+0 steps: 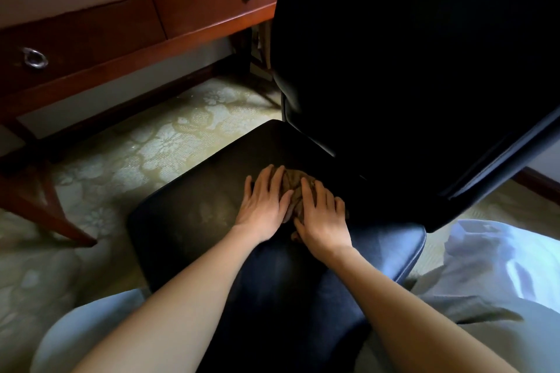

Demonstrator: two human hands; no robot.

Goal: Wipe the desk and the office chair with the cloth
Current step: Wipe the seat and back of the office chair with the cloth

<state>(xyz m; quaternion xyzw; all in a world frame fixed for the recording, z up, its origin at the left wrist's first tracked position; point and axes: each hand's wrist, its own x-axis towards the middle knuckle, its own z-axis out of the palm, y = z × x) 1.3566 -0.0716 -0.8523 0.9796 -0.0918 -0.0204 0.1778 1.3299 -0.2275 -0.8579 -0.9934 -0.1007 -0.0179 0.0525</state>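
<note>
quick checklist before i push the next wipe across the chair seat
1. Cloth on the seat: ok. The brown cloth lies on the chair seat, close to the backrest.
2. Both hands on the cloth: ok. The left hand and right hand press on it with fairly straight fingers.
3. Cloth spread for good coverage: not ok, it is bunched up.
4. Room to sweep: ok, bare seat shows to the left of the hands.
5. Seat clean so far: cannot tell, the light is too dim.
6. Desk top wiped: cannot tell, mostly its drawer fronts show.
</note>
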